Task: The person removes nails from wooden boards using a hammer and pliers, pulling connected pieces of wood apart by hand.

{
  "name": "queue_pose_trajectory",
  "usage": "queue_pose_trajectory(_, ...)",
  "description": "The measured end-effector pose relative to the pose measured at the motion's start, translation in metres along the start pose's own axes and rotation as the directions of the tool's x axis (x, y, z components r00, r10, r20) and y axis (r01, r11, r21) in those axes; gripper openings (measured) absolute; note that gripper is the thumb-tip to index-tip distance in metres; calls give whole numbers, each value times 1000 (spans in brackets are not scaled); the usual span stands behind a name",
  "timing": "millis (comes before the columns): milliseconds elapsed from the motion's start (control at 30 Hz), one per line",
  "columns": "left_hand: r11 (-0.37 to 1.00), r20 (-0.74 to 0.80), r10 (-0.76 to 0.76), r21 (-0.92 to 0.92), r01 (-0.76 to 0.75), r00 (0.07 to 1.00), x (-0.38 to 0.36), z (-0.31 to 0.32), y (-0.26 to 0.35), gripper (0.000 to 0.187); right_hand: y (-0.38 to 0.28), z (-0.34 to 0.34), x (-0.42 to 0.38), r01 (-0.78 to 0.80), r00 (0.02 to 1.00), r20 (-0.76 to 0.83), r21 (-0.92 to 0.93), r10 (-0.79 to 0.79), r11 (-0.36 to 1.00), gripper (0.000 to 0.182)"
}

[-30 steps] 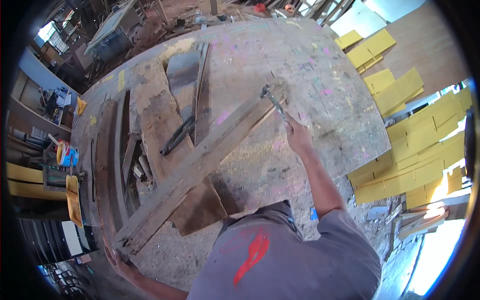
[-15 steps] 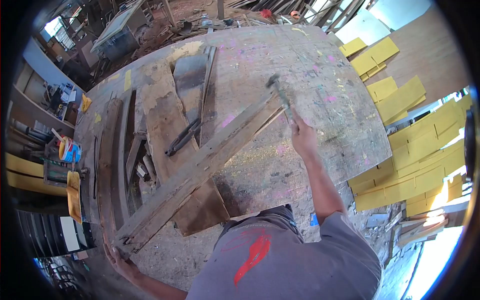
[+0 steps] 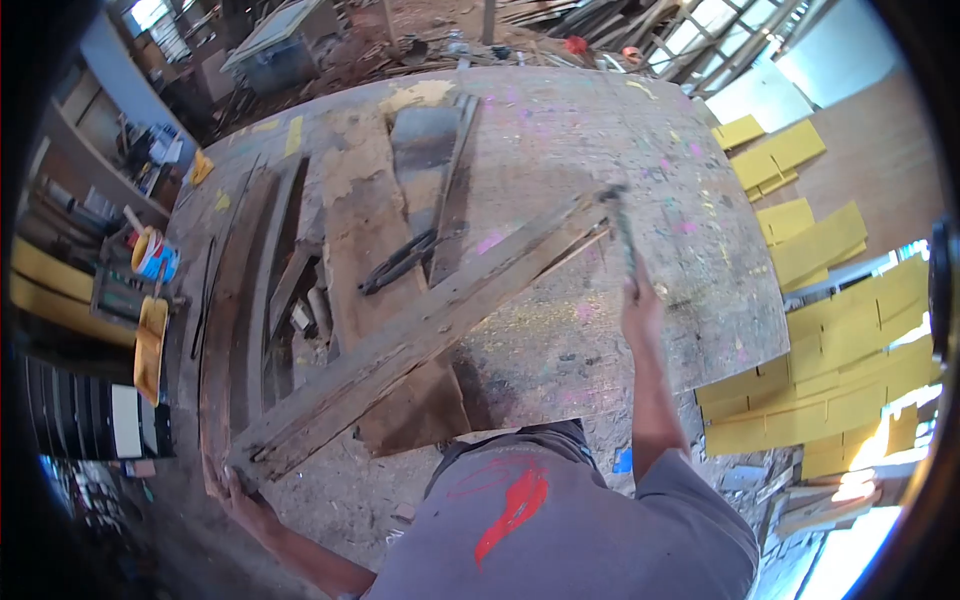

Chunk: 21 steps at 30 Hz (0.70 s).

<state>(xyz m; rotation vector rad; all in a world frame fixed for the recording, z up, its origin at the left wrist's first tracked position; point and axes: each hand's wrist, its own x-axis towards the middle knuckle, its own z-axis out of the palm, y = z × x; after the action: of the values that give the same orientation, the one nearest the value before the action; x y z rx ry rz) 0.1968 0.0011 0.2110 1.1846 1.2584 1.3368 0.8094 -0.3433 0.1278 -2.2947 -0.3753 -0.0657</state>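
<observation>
A long, weathered wooden beam lies diagonally across the workbench, its near end jutting past the edge. My left hand grips that near end, fingers around the wood. In my right hand is a hammer, held by its handle, with its slightly blurred head right at the beam's far end. Splits and a loose splinter show along the beam's side. Beneath the beam lies a wide brown board, with a dark pincer-like tool on it.
More long planks lie along the left of the paint-spotted workbench. A paint bucket and a yellow tray stand beyond its left side. Yellow boards are spread to the right. Scrap wood is piled behind.
The hammer head has swung rightward and down to the beam's far end, and my right hand has drawn lower. The camera view has shifted; my left hand stays at the near end.
</observation>
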Motion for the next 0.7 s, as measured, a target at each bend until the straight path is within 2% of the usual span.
queue_pose_trajectory(33,1000,27,4,-24,-4,1000,-1,1,1,58,8,0,-14,1,998,-65,16,0,1000,53)
queue_pose_trajectory(100,998,59,24,-62,-20,998,-1,-3,-2,59,18,-3,-39,-92,990,-119,-86,81,992,55)
queue_pose_trajectory(167,991,46,-16,-129,22,999,-2,-2,1,59,51,4,-64,-95,983,-175,-237,53,967,59)
queue_pose_trajectory(233,988,48,18,-154,-10,999,-2,8,8,58,75,8,-86,-144,985,-142,-357,98,923,65)
queue_pose_trajectory(300,985,55,25,-170,-15,998,2,4,11,58,114,19,-103,-67,996,-75,-439,38,896,63)
queue_pose_trajectory(367,982,81,-7,-185,22,997,6,1,8,58,117,25,-108,0,1000,-2,-524,-2,851,60)
queue_pose_trajectory(433,978,79,24,-209,-7,997,5,6,14,59,92,27,-116,70,996,89,-605,-20,793,56)
queue_pose_trajectory(533,966,41,40,-258,-28,998,-2,25,36,62,10,40,-105,246,969,91,-385,-229,889,47)
queue_pose_trajectory(600,958,32,47,-285,-36,998,-2,25,40,64,-39,53,-93,437,899,42,-127,-435,890,36)
queue_pose_trajectory(667,952,63,64,-304,-42,996,-1,21,39,64,-94,61,-84,532,846,63,-14,-530,847,27)
queue_pose_trajectory(700,951,55,63,-306,-43,997,-1,21,41,63,-118,64,-83,512,852,97,50,-514,857,24)
